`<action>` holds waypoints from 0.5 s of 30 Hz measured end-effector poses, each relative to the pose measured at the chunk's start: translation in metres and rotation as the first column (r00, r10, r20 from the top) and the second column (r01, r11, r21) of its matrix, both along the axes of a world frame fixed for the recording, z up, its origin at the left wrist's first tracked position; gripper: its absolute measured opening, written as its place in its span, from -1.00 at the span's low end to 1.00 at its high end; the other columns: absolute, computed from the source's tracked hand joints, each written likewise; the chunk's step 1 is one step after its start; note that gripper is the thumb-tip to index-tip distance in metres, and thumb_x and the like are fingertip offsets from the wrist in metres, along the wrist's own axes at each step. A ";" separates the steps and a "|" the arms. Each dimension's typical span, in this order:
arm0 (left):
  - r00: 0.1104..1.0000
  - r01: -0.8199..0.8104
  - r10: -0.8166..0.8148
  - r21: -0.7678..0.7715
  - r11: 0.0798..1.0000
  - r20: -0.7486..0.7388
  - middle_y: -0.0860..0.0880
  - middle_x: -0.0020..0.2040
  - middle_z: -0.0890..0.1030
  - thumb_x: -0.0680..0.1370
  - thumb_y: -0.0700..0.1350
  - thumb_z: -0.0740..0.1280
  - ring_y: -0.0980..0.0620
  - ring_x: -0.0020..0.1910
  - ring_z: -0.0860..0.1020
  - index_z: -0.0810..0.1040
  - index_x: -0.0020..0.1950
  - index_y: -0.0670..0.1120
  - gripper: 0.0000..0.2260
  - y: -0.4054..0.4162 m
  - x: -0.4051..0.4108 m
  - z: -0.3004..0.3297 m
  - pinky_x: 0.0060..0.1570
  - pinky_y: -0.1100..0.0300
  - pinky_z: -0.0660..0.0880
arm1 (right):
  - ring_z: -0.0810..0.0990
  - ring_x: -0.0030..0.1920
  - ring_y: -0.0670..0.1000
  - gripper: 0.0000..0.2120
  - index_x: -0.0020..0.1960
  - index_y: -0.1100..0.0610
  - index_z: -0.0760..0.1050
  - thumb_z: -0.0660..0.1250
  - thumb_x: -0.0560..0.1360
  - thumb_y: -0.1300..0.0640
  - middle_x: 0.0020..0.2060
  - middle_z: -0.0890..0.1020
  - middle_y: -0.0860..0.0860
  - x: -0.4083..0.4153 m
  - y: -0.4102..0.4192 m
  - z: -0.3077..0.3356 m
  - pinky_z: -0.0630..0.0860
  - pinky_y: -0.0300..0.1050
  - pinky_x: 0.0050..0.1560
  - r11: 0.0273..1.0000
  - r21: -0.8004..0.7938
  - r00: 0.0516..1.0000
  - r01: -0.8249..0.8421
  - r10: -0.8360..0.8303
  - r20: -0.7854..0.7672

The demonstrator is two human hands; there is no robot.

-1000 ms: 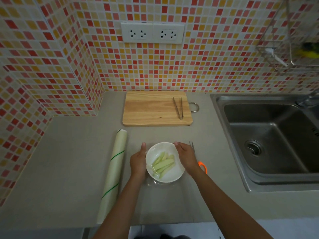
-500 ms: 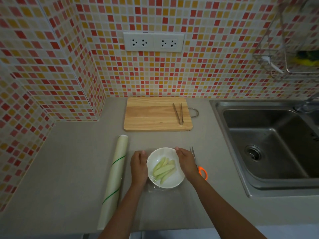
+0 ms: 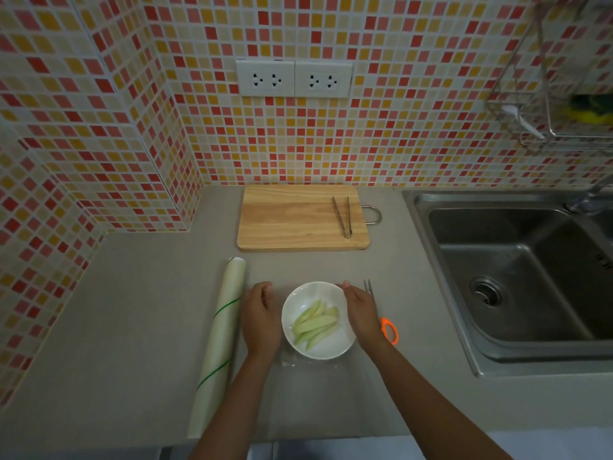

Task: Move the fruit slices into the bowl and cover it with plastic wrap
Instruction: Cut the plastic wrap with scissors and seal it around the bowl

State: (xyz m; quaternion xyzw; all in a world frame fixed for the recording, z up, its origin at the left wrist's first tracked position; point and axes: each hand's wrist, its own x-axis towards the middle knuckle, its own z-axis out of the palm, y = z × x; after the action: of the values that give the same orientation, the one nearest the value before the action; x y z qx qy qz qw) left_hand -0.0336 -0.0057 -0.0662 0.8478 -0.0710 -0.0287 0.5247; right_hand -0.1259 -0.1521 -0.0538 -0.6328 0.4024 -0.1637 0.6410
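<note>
Both hands are working at the white bowl [image 3: 318, 321], which is sitting near the front edge of the grey countertop [image 3: 139, 327] with the pale green fruit slices [image 3: 315, 321] already lying inside it, so the moving part of the task looks done. The left hand [image 3: 260, 315] is lying just beside the bowl's left rim, fingers curled inward; whether it is pinching film or only touching the rim, I cannot tell. The right hand [image 3: 361, 312] is cupping the right rim, fingers bent down over the edge; film under them is likely but not visible. A crumpled edge of clear plastic wrap [image 3: 292, 360] is showing under the bowl's near side, suggesting the sheet is being tucked down around the wall. The hands are probably flanking the bowl to steady it while pulling the film taut from opposite sides. The wrap roll [image 3: 220, 340] is lying lengthwise just left of the left hand, within easy reach. Orange-handled scissors [image 3: 386, 322] are lying partly hidden behind the right wrist, blades pointing away. Metal tongs [image 3: 343, 216] are resting on the otherwise bare wooden cutting board [image 3: 292, 217] farther back, well apart from the bowl. The steel sink [image 3: 517, 277] is sitting to the right.
</note>
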 end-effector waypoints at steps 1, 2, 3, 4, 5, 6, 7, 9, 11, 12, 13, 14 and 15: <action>0.999 -0.015 0.018 -0.063 0.998 0.048 -0.08 0.00 0.64 0.62 -0.12 0.16 -0.06 0.03 0.58 0.58 0.11 -0.13 -0.77 -0.001 -0.005 0.003 0.04 0.06 0.49 | 0.63 -0.07 0.05 -0.65 0.05 0.24 0.64 0.12 0.64 0.10 -0.11 0.67 0.12 -0.001 0.001 0.000 0.53 -0.05 0.03 1.000 0.013 1.000 0.026 -0.026 0.005; 0.998 -0.006 0.014 -0.127 0.992 0.061 -0.02 0.02 0.64 0.63 -0.06 0.12 0.03 0.05 0.58 0.58 0.16 -0.09 -0.72 -0.002 -0.011 0.007 0.08 0.14 0.49 | 0.62 0.01 0.02 -0.66 0.11 0.21 0.62 0.12 0.64 0.09 -0.04 0.67 0.07 -0.003 0.001 0.001 0.52 -0.06 0.10 0.999 -0.001 0.999 0.048 -0.048 0.008; 0.999 0.019 -0.010 -0.177 0.984 0.048 0.04 0.04 0.64 0.63 0.01 0.08 0.12 0.07 0.57 0.56 0.22 -0.05 -0.67 -0.004 -0.018 0.009 0.10 0.24 0.46 | 0.60 0.07 -0.01 -0.67 0.16 0.20 0.60 0.12 0.64 0.09 0.03 0.65 0.03 -0.004 0.001 0.002 0.51 -0.10 0.15 0.998 -0.024 0.998 0.057 -0.056 0.018; 0.999 0.048 -0.047 -0.212 0.976 0.012 0.08 0.07 0.63 0.63 0.06 0.05 0.19 0.08 0.56 0.53 0.28 0.00 -0.64 -0.007 -0.024 0.010 0.11 0.32 0.44 | 0.59 0.09 -0.04 -0.67 0.20 0.21 0.58 0.12 0.64 0.10 0.07 0.64 0.02 -0.005 0.000 0.002 0.50 -0.17 0.15 0.998 -0.031 0.998 0.051 -0.049 0.042; 0.996 0.072 -0.084 -0.238 0.969 -0.040 0.11 0.09 0.63 0.63 0.10 0.02 0.23 0.10 0.55 0.48 0.34 0.04 -0.61 -0.010 -0.030 0.009 0.12 0.35 0.43 | 0.61 0.06 -0.06 -0.67 0.20 0.22 0.57 0.12 0.64 0.10 0.07 0.64 0.03 -0.006 -0.001 0.003 0.52 -0.24 0.09 0.999 -0.002 0.997 0.041 -0.041 0.073; 0.990 0.077 -0.105 -0.260 0.963 -0.096 0.12 0.11 0.62 0.64 0.11 0.00 0.22 0.12 0.54 0.43 0.38 0.06 -0.61 -0.014 -0.035 0.008 0.14 0.34 0.41 | 0.63 0.00 -0.08 -0.67 0.18 0.23 0.58 0.12 0.64 0.10 0.04 0.66 0.05 -0.006 -0.002 0.004 0.55 -0.31 -0.02 0.998 0.054 0.995 0.026 -0.031 0.100; 0.984 0.060 -0.104 -0.279 0.958 -0.146 0.12 0.13 0.61 0.65 0.09 0.00 0.19 0.14 0.52 0.39 0.42 0.08 -0.62 -0.018 -0.038 0.007 0.16 0.31 0.39 | 0.65 -0.07 -0.11 -0.66 0.16 0.25 0.59 0.12 0.64 0.11 0.00 0.67 0.08 -0.007 -0.002 0.003 0.56 -0.36 -0.12 0.995 0.099 0.993 0.000 -0.011 0.116; 0.977 0.001 -0.062 -0.287 0.958 -0.205 0.11 0.12 0.61 0.67 0.05 0.00 0.15 0.13 0.51 0.37 0.43 0.10 -0.64 -0.024 -0.037 0.006 0.16 0.26 0.37 | 0.66 -0.14 -0.13 -0.65 0.14 0.29 0.59 0.09 0.65 0.12 -0.04 0.67 0.12 -0.009 -0.001 0.001 0.56 -0.36 -0.19 0.989 0.139 0.991 -0.050 0.031 0.131; 0.975 -0.007 -0.053 -0.266 0.964 -0.217 0.08 0.12 0.62 0.66 0.04 0.02 0.11 0.14 0.52 0.38 0.42 0.09 -0.65 -0.025 -0.033 0.006 0.15 0.24 0.37 | 0.65 -0.11 -0.06 -0.64 0.13 0.30 0.58 0.08 0.65 0.13 -0.04 0.66 0.14 -0.009 0.002 -0.002 0.57 -0.28 -0.12 0.985 0.163 0.990 -0.059 0.036 0.139; 0.974 0.008 -0.064 -0.249 0.968 -0.217 0.06 0.16 0.62 0.66 0.05 0.03 0.09 0.17 0.52 0.38 0.42 0.07 -0.64 -0.025 -0.032 0.006 0.18 0.23 0.37 | 0.63 -0.08 -0.02 -0.64 0.13 0.30 0.58 0.08 0.65 0.12 -0.05 0.65 0.15 -0.008 0.003 -0.003 0.56 -0.21 -0.06 0.983 0.175 0.991 -0.062 0.039 0.131; 0.974 0.026 -0.076 -0.228 0.973 -0.213 0.04 0.21 0.61 0.65 0.06 0.03 0.07 0.22 0.52 0.37 0.43 0.05 -0.63 -0.025 -0.031 0.006 0.22 0.22 0.36 | 0.62 -0.07 0.00 -0.64 0.11 0.31 0.58 0.08 0.65 0.11 -0.06 0.65 0.15 -0.007 0.004 -0.004 0.56 -0.18 -0.03 0.983 0.172 0.992 -0.070 0.049 0.119; 0.975 0.042 -0.085 -0.202 0.979 -0.207 0.02 0.26 0.59 0.65 0.08 0.04 0.05 0.27 0.50 0.37 0.44 0.03 -0.61 -0.025 -0.030 0.004 0.25 0.23 0.35 | 0.62 -0.11 -0.02 -0.62 0.09 0.33 0.59 0.08 0.65 0.10 -0.10 0.65 0.14 -0.006 0.003 -0.006 0.55 -0.20 -0.05 0.985 0.152 0.993 -0.083 0.069 0.098; 0.976 0.055 -0.090 -0.174 0.983 -0.198 0.01 0.31 0.56 0.65 0.09 0.04 0.05 0.32 0.47 0.36 0.45 0.01 -0.59 -0.025 -0.030 0.004 0.26 0.25 0.32 | 0.62 -0.17 -0.07 -0.59 0.06 0.36 0.58 0.08 0.65 0.07 -0.14 0.65 0.13 -0.005 0.001 -0.007 0.55 -0.26 -0.12 0.987 0.116 0.993 -0.108 0.100 0.069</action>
State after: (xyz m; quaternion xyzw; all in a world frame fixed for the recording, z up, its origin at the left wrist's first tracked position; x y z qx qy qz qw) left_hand -0.0632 -0.0312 -0.0627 0.7900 -0.0499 -0.1291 0.5973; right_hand -0.1305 -0.1514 -0.0604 -0.6080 0.3575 -0.1257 0.6977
